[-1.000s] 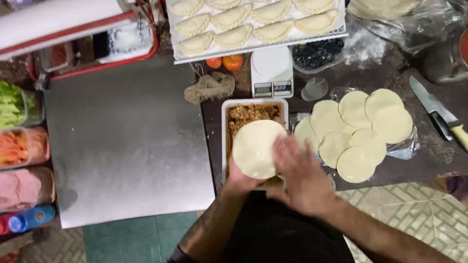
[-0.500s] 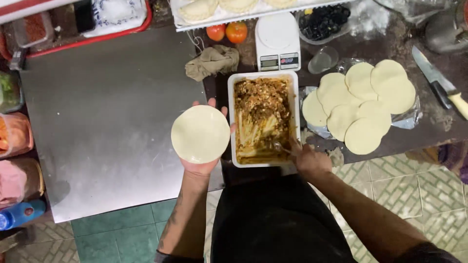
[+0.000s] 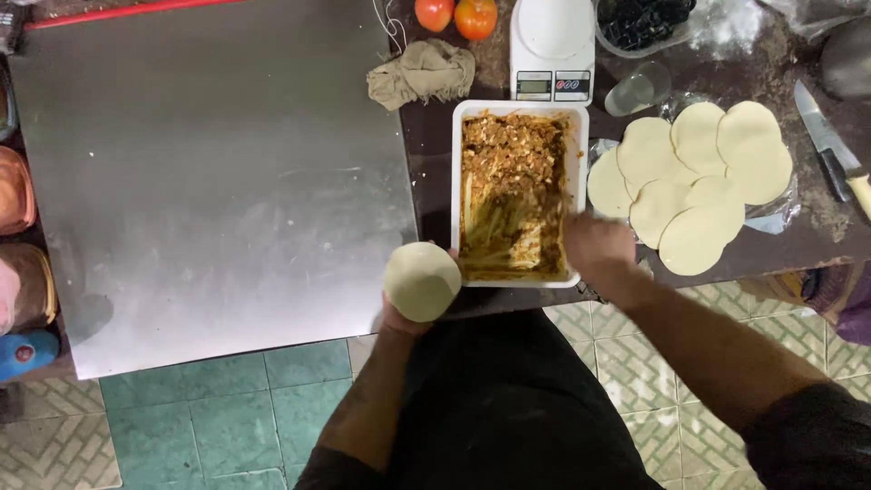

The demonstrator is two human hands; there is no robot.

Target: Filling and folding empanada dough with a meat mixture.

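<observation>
One dough disc [image 3: 422, 280] now lower, cupped tighter.

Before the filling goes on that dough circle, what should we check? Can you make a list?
1. Dough circle lies flat in the left hand: ok, it sits cupped on the palm.
2. Filling left in the tray: ok, the far half is still heaped, the near half is scraped thin.
3. Right hand is at the tray: ok, it touches the near right corner.
4. Right hand holds a spoon: cannot tell, it is blurred.
5. More dough circles ready: ok, a pile lies right of the tray.
6. Knife out of the way: ok, it lies far right.
</observation>
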